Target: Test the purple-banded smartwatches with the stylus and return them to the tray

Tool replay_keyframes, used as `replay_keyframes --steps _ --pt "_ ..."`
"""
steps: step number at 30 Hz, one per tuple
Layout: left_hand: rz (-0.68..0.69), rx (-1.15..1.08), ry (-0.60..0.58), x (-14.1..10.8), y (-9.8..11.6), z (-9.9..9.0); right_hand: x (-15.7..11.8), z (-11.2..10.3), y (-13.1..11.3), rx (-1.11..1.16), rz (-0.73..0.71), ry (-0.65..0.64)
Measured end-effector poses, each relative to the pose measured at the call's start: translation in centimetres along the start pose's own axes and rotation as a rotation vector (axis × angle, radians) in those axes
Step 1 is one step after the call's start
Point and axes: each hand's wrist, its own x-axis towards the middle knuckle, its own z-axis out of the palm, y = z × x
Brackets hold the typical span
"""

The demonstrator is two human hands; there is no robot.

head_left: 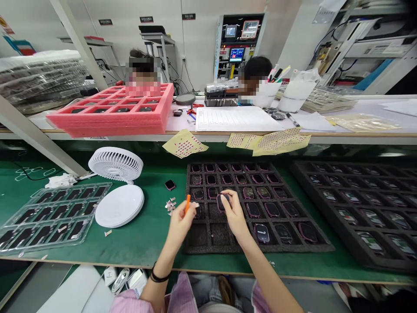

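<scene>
The left hand (183,216) has its thumb and fingers closed together on one orange stick-like tool (188,202), its tip pointing up; whether they pinch anything more at the fingertips I cannot tell. The right hand (233,211) is clamped on one dark, watch-like device (222,203), thumb on one side and forefinger curled round the other, the remaining fingers bent behind it. That device is held over the left-hand part of a black foam tray (208,250), just beside the tool but apart from it. The tray has five rows of compartments; the two farthest rows hold six similar devices each, and three show in the nearest row, toward the right. Just left of the tray, on the green mat (153,243), lie one loose device (170,184) and a small heap of pale tabs (170,205), too jumbled to count. Farther left stand one white fan (120,204) and one clear plastic tray (85,237) with three rows of dark pieces. A second foam tray (352,256) sits at the right. Three yellow sheets (185,144) hang from the shelf edge, and one pink foam tray (112,124) rests above. Two people sit beyond.
</scene>
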Motion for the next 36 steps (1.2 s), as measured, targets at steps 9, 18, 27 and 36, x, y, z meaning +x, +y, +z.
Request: replay_keyframes --steps 9,18,27,36 --pt "-0.044 0.763 0.166 1.1 -2.5 -6.3 0.0 -1.1 1.5 -0.974 -0.267 -0.04" --pt "-0.091 0.741 0.219 1.0 -2.6 -5.7 0.4 -5.2 3.3 -1.332 -0.195 0.049" --pt "0.083 0.374 -0.305 -0.8 0.5 2.6 0.6 -5.5 3.1 -1.311 -0.174 0.065" --pt "0.038 0.203 -0.435 -0.6 -0.8 3.6 1.1 -5.3 2.3 -0.481 -0.06 -0.019"
